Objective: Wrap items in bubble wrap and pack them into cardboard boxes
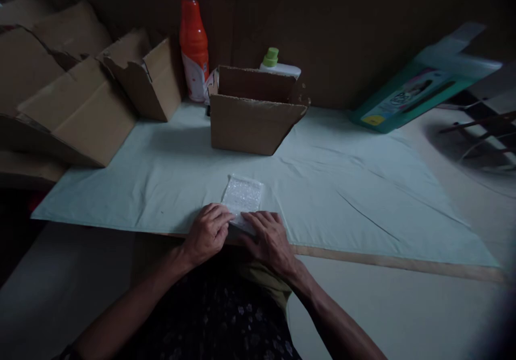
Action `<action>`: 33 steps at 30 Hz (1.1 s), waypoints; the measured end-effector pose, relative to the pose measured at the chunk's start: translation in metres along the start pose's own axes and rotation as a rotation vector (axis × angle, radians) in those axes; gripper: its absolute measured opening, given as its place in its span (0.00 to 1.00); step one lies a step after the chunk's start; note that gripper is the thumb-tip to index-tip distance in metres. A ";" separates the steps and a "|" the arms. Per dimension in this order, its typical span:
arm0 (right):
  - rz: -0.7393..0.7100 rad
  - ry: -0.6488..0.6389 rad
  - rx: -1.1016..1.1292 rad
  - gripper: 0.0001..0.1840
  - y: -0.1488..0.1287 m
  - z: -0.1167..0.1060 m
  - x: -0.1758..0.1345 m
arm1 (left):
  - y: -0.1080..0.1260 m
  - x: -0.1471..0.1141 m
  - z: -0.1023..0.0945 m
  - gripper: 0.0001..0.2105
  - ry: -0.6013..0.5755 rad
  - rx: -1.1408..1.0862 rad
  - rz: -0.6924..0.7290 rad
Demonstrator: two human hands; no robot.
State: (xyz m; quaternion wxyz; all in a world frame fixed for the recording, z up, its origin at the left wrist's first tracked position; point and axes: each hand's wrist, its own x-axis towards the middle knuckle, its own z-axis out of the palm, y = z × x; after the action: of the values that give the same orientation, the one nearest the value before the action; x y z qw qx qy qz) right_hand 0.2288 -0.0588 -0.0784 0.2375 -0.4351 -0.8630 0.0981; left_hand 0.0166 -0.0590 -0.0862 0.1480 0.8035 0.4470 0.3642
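A small clear packet point(243, 192), which looks like bubble wrap or a plastic sachet, lies flat at the near edge of the table. My left hand point(207, 232) pinches its near left corner between thumb and curled fingers. Over its near right edge, my right hand point(269, 236) rests with the fingers stretched forward and the thumb apart, pressing on the plastic. The near edge of the packet is partly hidden beneath both hands. What the packet contains, if anything, I cannot make out.
Pale green cloth point(342, 188) covers the table. Beyond the packet stands an open cardboard box point(250, 126), with a green-capped white bottle point(278, 67) behind it. An orange bottle point(192, 43) stands to its left. More cardboard boxes point(92, 102) fill the left; a teal jug point(415, 91) is at right.
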 end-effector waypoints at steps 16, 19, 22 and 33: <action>0.103 0.010 -0.005 0.12 0.012 0.011 0.008 | -0.007 0.010 0.003 0.17 0.193 -0.166 -0.467; 0.278 0.093 0.187 0.13 0.015 0.015 0.011 | 0.005 0.000 -0.010 0.24 0.257 -0.652 -0.809; 0.395 0.059 0.419 0.16 0.006 0.012 0.014 | 0.019 -0.002 -0.011 0.24 0.169 -1.193 -1.018; 0.292 0.170 0.242 0.25 -0.009 0.006 0.022 | 0.032 0.005 0.013 0.18 0.228 -1.352 -1.005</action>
State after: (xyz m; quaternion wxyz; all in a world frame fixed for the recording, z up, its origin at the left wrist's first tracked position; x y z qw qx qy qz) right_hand 0.2084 -0.0461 -0.0734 0.3434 -0.5304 -0.7495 0.1974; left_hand 0.0473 -0.0721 -0.0747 0.6943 0.2069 0.4493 0.5227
